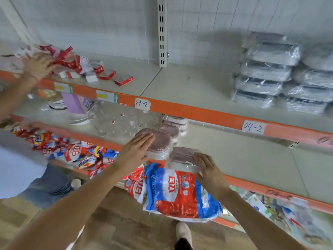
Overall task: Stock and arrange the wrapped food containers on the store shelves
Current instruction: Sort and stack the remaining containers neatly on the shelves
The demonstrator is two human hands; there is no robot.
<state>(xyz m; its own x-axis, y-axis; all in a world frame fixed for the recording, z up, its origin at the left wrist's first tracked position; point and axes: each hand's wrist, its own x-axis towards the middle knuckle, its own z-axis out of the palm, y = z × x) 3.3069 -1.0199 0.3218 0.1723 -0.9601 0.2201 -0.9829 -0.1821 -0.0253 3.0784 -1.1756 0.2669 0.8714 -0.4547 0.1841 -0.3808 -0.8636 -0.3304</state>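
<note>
Nearest you, a blue-and-red detergent bag [178, 192] hangs off the shelf below the middle shelf [243, 156]. At that shelf's front edge, your right hand [209, 170] lies flat-fingered on a wrapped pink-lidded container [182, 156] — grip released. Just left, your left hand [138, 147] rests open on another wrapped container [158, 141]. Behind it sit more pink-lidded containers [174, 125]. Above, to the right — stacked wrapped grey containers [266, 73].

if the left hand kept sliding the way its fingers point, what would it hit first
Probably the pink-lidded containers stacked further back on the same shelf, though depth is unclear. The left hand lies flat on a wrapped container.
</note>
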